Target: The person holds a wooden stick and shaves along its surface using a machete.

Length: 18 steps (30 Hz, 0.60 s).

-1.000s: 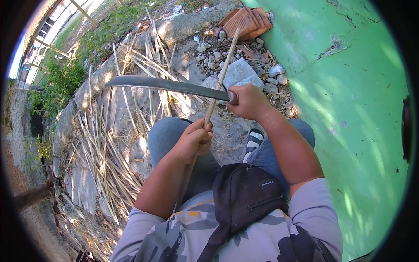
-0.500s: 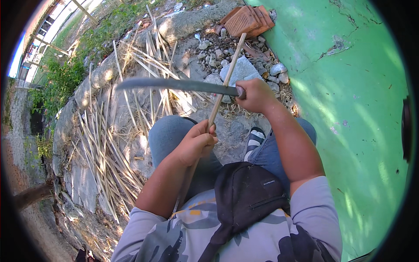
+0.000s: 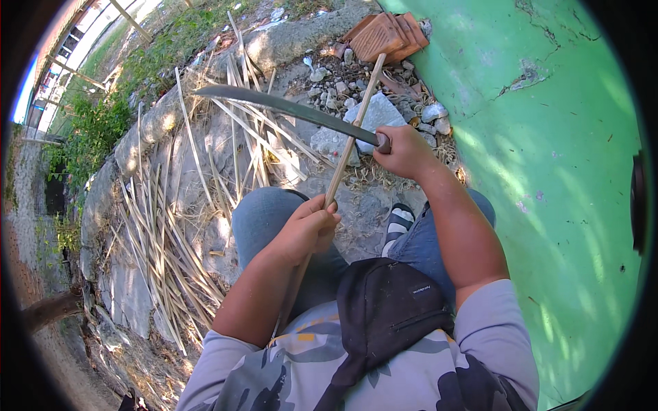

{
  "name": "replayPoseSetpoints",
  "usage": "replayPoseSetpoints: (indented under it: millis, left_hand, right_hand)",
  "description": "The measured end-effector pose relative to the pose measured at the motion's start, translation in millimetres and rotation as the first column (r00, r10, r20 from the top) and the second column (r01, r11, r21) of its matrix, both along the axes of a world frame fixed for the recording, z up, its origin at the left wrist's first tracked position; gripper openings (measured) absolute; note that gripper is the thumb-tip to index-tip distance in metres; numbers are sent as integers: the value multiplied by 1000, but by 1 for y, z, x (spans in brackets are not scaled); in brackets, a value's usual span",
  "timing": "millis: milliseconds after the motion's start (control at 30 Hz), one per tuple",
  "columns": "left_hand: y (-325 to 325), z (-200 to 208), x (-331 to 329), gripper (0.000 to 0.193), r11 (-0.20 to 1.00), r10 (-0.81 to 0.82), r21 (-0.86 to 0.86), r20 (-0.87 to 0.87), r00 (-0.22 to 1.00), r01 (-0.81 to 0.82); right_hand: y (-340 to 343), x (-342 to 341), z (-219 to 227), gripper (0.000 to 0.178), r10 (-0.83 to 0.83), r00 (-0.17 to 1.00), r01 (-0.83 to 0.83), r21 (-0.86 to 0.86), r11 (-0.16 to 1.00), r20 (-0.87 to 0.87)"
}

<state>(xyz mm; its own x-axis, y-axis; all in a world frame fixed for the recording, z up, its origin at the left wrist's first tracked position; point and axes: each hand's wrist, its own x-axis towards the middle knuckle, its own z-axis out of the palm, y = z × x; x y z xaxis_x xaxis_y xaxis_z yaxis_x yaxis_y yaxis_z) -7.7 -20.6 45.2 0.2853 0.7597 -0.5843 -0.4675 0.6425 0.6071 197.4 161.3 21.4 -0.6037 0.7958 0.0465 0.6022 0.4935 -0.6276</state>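
My left hand [image 3: 310, 229] is wrapped round a long pale wooden strip [image 3: 342, 166], which runs up from my lap toward the rubble ahead. The strip's far end reaches the orange roof tiles in the picture. My right hand [image 3: 406, 151] grips the dark handle of a machete [image 3: 291, 109]. Its long blade points left and slants slightly upward, crossing the strip close to the handle. Blade and strip appear to touch there. The lower part of the strip is partly hidden by my left hand and forearm.
Many cut strips [image 3: 164, 253] lie heaped on the stony ground at left, more [image 3: 257, 130] farther ahead. A pale stone block [image 3: 380, 113], rubble and stacked orange tiles [image 3: 389, 38] stand in front. Green painted floor [image 3: 548, 205] stretches along the right. A black bag [image 3: 391, 301] rests on my lap.
The machete has tilted, its tip rising and its handle end dropping a little. My right hand has shifted slightly. My left hand keeps its grip on the strip.
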Motion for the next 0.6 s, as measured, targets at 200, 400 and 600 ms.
replayPoseSetpoints:
  millis: [200, 400, 600]
  left_hand:
    - [-2, 0, -1, 13, 996, -66, 68, -5, 998, 66]
    - [-2, -8, -6, 11, 999, -4, 37, 79, 997, 1]
    - [-1, -2, -3, 12, 996, -18, 90, 32, 999, 15]
  right_hand:
    - [-8, -2, 2, 17, 155, 986, -160, 118, 980, 55]
    - [7, 8, -12, 19, -64, 990, 67, 18, 998, -125]
    - [5, 13, -2, 23, -155, 959, 120, -157, 980, -237]
